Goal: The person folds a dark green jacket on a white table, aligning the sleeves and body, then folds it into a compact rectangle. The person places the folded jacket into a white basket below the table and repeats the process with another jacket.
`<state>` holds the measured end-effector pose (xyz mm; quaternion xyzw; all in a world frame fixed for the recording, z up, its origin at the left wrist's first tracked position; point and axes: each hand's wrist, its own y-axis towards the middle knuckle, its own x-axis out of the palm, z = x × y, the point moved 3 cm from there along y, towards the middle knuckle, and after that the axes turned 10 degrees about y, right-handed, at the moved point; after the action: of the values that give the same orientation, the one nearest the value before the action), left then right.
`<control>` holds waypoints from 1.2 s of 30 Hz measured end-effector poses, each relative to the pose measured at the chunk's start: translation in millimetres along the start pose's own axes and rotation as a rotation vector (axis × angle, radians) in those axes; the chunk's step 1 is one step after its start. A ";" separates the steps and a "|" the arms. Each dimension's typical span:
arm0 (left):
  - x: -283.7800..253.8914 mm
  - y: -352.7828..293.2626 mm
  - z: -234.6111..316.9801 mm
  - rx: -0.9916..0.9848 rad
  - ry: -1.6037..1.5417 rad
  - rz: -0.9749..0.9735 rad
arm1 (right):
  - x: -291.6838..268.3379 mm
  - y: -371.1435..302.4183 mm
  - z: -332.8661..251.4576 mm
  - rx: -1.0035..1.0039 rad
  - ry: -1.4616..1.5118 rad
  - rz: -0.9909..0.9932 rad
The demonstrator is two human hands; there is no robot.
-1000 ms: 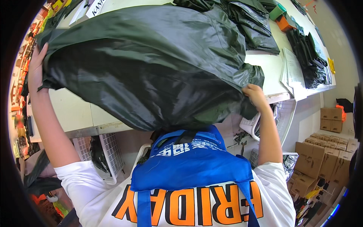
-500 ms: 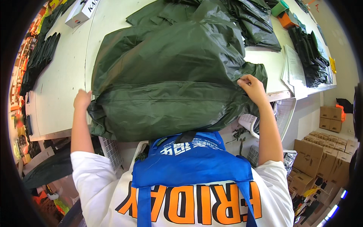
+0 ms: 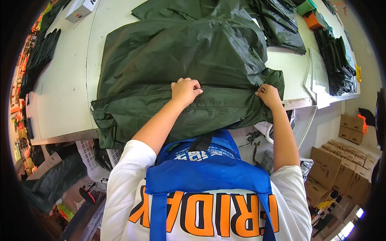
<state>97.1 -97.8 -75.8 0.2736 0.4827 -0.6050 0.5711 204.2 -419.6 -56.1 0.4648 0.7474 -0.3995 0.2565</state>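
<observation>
A dark green raincoat [image 3: 161, 60] of thin, shiny fabric lies spread and wrinkled on the white table [image 3: 68, 76], its near part hanging over the front edge. A long flap [image 3: 225, 98] runs across it from left to right. Around the middle of that flap, my left hand [image 3: 186, 91] pinches the fabric with curled fingers. My right hand [image 3: 268, 95] grips the bunched fabric at the flap's right end, thumb and fingers together. The fingertips of both hands are partly hidden in the folds.
Folded dark green garments [image 3: 281, 26] lie at the back right, with another dark stack [image 3: 333, 60] beside papers [image 3: 317, 76]. More dark pieces [image 3: 40, 60] hang at the left edge. A white box [image 3: 80, 10] stands far left. White baskets [image 3: 90, 158] sit under the table; cartons [image 3: 350, 168] stand at right.
My left hand has moved from the raincoat's left end to the middle of its flap. The near fabric has shifted and folded over. My right hand keeps its grip at nearly the same place.
</observation>
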 end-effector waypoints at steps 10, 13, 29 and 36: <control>1.0 19.1 -9.3 0.090 -0.006 -0.103 | -5.9 18.6 5.7 0.160 0.039 -0.119; -3.8 19.6 -4.1 0.138 0.030 -0.071 | -10.3 19.0 7.1 0.056 -0.018 -0.100; -54.6 -155.7 -216.2 -0.184 0.070 0.011 | 122.9 -52.4 -175.0 -0.653 0.365 -0.144; -49.1 -198.5 -219.2 -0.147 -0.153 0.241 | 179.4 -50.1 -186.1 -0.549 0.178 -0.336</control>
<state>-131.0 96.2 -62.7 0.2400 0.4446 -0.5143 0.6930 78.6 -188.7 -71.3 0.2819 0.9127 -0.1779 0.2365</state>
